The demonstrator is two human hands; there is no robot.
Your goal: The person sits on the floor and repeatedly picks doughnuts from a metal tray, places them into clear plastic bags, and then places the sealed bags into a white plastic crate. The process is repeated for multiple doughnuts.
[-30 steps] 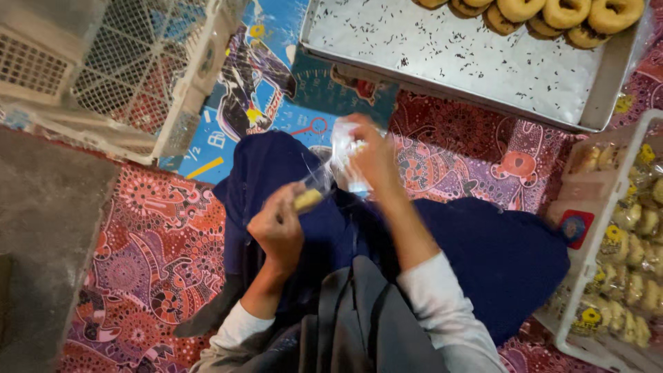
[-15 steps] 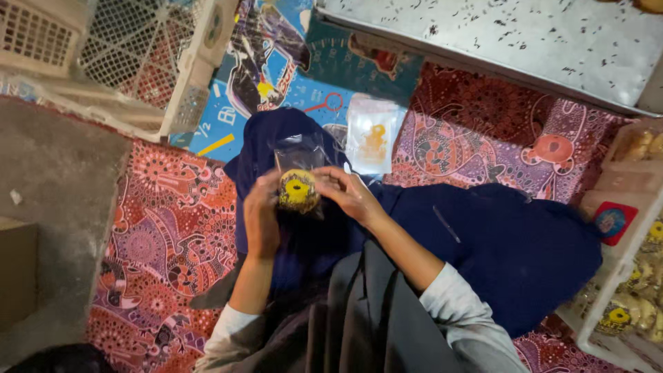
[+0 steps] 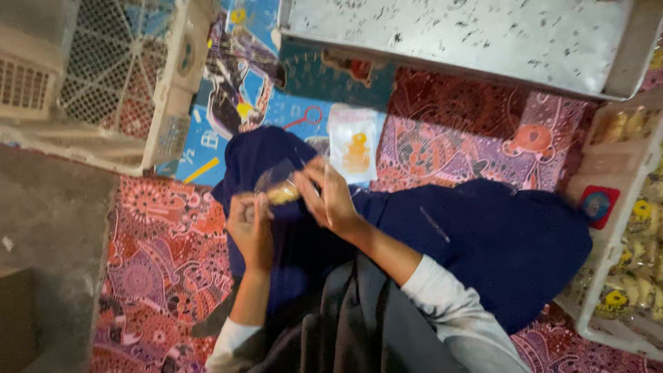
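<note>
Head view: both hands [image 3: 290, 207] on a clear pastry bag [image 3: 277, 188]

Red paisley mat [image 3: 159, 235], navy cloth [image 3: 497, 242]

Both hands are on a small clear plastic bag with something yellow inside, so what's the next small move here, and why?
Probably set the small clear plastic bag on the patterned mat beside the flat clear packet already lying there. The left hand and right hand both pinch it over the lap, and the yellow piece looks fully inside.
</note>
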